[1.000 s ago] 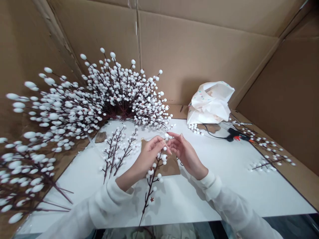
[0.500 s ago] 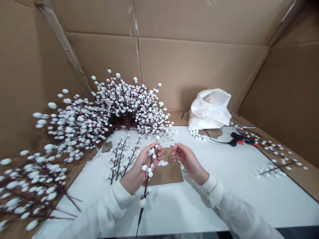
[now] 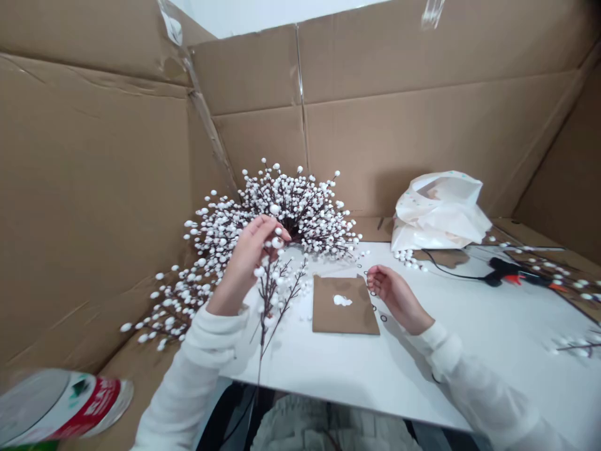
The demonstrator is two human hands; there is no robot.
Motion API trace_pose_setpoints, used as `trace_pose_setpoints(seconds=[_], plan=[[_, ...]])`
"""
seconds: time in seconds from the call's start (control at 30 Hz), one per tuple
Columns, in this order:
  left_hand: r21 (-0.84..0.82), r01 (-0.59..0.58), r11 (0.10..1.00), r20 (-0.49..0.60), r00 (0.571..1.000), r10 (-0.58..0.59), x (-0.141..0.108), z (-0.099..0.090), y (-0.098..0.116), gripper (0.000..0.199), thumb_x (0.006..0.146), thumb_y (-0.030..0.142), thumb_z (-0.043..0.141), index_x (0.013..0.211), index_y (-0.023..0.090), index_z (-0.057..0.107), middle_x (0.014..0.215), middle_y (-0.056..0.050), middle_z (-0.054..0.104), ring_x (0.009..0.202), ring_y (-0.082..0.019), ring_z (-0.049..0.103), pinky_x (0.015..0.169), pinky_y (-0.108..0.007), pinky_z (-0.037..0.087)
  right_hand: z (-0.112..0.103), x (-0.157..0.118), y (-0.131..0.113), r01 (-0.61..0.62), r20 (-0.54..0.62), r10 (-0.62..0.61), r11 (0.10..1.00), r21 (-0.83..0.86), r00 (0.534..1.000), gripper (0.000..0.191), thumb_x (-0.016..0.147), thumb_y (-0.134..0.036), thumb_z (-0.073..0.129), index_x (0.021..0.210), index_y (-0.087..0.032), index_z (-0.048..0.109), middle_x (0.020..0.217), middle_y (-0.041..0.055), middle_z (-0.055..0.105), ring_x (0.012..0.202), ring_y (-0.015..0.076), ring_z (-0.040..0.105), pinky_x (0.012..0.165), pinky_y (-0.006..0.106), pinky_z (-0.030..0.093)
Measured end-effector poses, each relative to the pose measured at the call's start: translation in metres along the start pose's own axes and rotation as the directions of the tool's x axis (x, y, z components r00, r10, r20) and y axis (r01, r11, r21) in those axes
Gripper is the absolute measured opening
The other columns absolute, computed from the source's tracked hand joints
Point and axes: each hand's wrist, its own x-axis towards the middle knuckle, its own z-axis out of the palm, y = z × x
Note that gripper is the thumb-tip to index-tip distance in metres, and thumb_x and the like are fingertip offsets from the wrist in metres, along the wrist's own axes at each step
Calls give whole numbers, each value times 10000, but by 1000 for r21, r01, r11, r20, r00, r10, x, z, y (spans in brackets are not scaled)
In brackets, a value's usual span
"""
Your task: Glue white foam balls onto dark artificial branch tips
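Note:
My left hand (image 3: 253,257) is closed on the upper part of an artificial white-berry branch (image 3: 261,351), above the left side of the table. Its dark stem hangs down past the table's front edge. Just behind it lie loose berry twigs (image 3: 282,294), which partly overlap it in view. A brown cardboard square (image 3: 323,319) lies flat in the middle, with a white patch (image 3: 342,300) on it. By the square's right edge, my right hand (image 3: 397,297) rests with loosely bent fingers and nothing visible in them.
A large bunch of white-berry stems (image 3: 310,207) stands at the back left. A crumpled white bag (image 3: 436,210) sits at the back right, near a black-and-orange glue gun (image 3: 511,272). Small dark rings (image 3: 384,318) lie near my right hand. A labelled container (image 3: 66,404) is at lower left.
My left hand has moved the berry branch left, away from the cardboard square. My right hand stays by the square's right edge. The view has turned left, bringing the labelled container into sight.

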Motion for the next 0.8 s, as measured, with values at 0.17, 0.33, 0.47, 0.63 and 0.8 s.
trace_pose_setpoints(seconds=[0.17, 0.33, 0.47, 0.63, 0.8], plan=[[200, 3, 980, -101, 995, 17, 10, -19, -11, 171, 794, 356, 478, 738, 195, 471, 690, 13, 600, 473, -48, 466, 395, -134, 291, -2, -4, -4, -24, -27, 24, 1000, 19, 999, 135, 724, -273, 608, 708, -141, 581, 671, 25, 533, 626, 96, 500, 578, 198, 432], [394, 143, 908, -65, 990, -128, 44, -15, -66, 174, 819, 365, 406, 755, 207, 439, 689, 29, 574, 451, -50, 450, 420, -159, 242, -5, -4, 2, -13, 5, 13, 1000, -17, 1000, 150, 725, -285, 610, 713, -137, 589, 674, 28, 538, 614, 95, 499, 567, 200, 432], [501, 169, 849, -101, 986, -137, 71, -13, -98, 177, 822, 327, 413, 734, 188, 478, 633, 36, 544, 472, -57, 441, 488, -174, 283, -8, 0, 1, -2, 14, 2, 1000, 3, 1000, 169, 721, -299, 622, 725, -133, 589, 671, 20, 546, 603, 87, 495, 564, 195, 424], [634, 210, 744, -172, 977, -130, 82, -10, -115, 156, 798, 263, 475, 693, 161, 531, 581, 27, 549, 549, -75, 434, 575, -174, 285, -9, 7, -7, 39, -5, -39, 999, 32, 999, 176, 699, -296, 627, 729, -128, 581, 659, 9, 554, 597, 80, 498, 567, 196, 409], [711, 162, 684, -98, 986, -132, 71, 1, -102, 88, 731, 194, 530, 659, 158, 565, 570, 29, 543, 585, -94, 426, 597, -181, 239, -7, 7, -25, 48, -48, -44, 995, 87, 998, 124, 720, -241, 550, 702, -119, 562, 611, -6, 544, 557, 65, 500, 558, 184, 368]])
